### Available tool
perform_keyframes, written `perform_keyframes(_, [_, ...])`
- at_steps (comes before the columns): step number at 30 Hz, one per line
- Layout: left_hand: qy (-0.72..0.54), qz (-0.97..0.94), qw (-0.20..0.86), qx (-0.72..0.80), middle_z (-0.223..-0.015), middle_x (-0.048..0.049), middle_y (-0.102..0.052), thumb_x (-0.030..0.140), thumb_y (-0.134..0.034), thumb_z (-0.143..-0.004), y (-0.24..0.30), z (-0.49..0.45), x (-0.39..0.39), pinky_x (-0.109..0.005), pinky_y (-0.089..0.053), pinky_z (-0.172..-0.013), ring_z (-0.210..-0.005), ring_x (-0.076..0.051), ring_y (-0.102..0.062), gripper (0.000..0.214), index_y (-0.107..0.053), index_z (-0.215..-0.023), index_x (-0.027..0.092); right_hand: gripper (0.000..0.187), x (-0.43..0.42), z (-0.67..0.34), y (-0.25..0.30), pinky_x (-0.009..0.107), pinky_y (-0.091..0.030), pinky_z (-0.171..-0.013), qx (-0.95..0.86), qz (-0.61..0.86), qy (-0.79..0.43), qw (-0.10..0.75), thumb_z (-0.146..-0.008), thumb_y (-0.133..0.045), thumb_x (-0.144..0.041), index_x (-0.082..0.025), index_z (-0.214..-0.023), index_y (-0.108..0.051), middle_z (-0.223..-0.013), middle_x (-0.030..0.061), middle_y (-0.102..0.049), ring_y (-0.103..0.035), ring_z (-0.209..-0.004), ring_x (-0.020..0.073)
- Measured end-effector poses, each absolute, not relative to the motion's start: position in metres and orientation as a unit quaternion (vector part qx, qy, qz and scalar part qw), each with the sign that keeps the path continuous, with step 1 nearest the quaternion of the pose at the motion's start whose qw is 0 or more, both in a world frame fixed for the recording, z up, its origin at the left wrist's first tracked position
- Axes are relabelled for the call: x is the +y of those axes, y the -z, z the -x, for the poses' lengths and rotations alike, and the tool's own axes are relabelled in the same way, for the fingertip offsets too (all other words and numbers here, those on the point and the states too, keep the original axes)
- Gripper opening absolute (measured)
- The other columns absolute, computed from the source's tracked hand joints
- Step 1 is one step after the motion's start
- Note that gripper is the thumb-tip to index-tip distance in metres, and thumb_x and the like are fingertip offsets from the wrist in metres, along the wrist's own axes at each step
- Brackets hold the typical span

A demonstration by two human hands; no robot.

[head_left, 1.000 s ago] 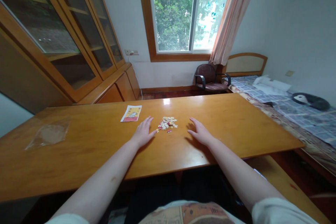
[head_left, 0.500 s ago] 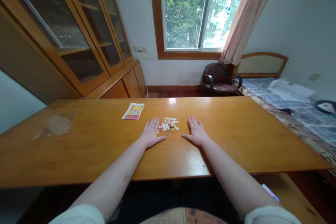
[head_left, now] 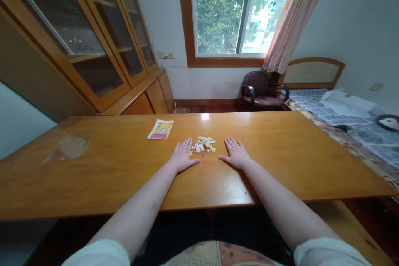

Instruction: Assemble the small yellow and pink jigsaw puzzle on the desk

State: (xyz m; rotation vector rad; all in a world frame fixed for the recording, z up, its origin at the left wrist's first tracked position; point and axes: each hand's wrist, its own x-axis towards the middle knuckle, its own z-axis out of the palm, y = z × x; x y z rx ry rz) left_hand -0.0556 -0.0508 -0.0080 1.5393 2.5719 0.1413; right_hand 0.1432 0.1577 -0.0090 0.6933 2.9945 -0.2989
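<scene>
A small heap of loose puzzle pieces, pale with a few red ones, lies on the wooden table. My left hand rests flat and open on the table just left of the heap, fingers spread. On the other side of the heap my right hand also lies flat and open, palm down. Neither hand holds anything. A yellow and red picture card lies beyond my left hand.
A clear plastic bag lies at the table's far left. Glass-door cabinets stand to the left. Beyond the table are a window, a dark armchair, and on the right a bed.
Both hands have turned from edge-on to flat on the table beside the heap. The camera view has shifted a little.
</scene>
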Motion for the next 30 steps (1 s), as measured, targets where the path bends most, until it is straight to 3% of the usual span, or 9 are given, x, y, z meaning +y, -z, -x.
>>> perform_keyframes(7, [-0.055, -0.526, 0.066, 0.846, -0.157, -0.0131, -0.019, 0.076, -0.041, -0.077, 0.009, 0.056, -0.052, -0.049, -0.01, -0.118, -0.146, -0.031, -0.014, 0.099, -0.022, -0.151, 0.014, 0.099, 0.157, -0.144, 0.01, 0.048, -0.007, -0.118, 0.97, -0.226, 0.09, 0.023, -0.081, -0.037, -0.076, -0.01, -0.152, -0.017, -0.158, 0.0118, -0.013, -0.01, -0.147, 0.0268])
perform_keyframes(20, [-0.097, -0.512, 0.098, 0.848, -0.157, -0.0126, -0.019, 0.065, -0.046, -0.081, 0.001, 0.053, -0.055, -0.049, -0.01, -0.119, -0.146, -0.029, -0.015, 0.091, -0.021, -0.151, 0.012, 0.095, 0.155, -0.147, 0.003, 0.047, -0.009, -0.118, 0.963, -0.239, 0.127, 0.015, -0.08, -0.047, -0.071, -0.013, -0.151, -0.025, -0.157, 0.0121, -0.019, -0.015, -0.146, 0.0271])
perform_keyframes(24, [-0.183, -0.485, 0.118, 0.847, -0.152, -0.0141, -0.035, 0.055, -0.042, -0.087, -0.004, 0.064, -0.054, -0.047, -0.021, -0.117, -0.142, -0.028, -0.029, 0.074, -0.031, -0.147, 0.013, 0.079, 0.163, -0.135, -0.013, 0.044, -0.024, -0.114, 0.957, -0.253, 0.141, 0.013, -0.08, -0.055, -0.061, -0.014, -0.142, -0.043, -0.151, 0.0147, -0.036, -0.033, -0.139, 0.0294])
perform_keyframes(27, [-0.246, -0.465, 0.128, 0.841, -0.138, -0.014, -0.053, 0.047, -0.05, -0.085, -0.013, 0.076, -0.037, -0.043, -0.036, -0.109, -0.128, -0.028, -0.048, 0.058, -0.052, -0.133, 0.015, 0.045, 0.169, -0.112, -0.027, 0.038, -0.043, -0.097, 0.948, -0.279, 0.153, 0.002, -0.084, -0.058, -0.046, -0.017, -0.117, -0.066, -0.124, 0.0146, -0.063, -0.058, -0.114, 0.0283])
perform_keyframes(30, [-0.332, -0.456, 0.119, 0.817, -0.122, -0.0124, -0.064, 0.036, -0.054, -0.083, -0.021, 0.082, -0.014, -0.038, -0.045, -0.101, -0.112, -0.025, -0.059, 0.042, -0.062, -0.118, 0.015, 0.031, 0.167, -0.09, -0.027, 0.032, -0.046, -0.088, 0.945, -0.231, 0.187, -0.139, -0.093, -0.046, -0.033, -0.019, -0.108, -0.069, -0.107, 0.0096, -0.07, -0.064, -0.097, 0.0209])
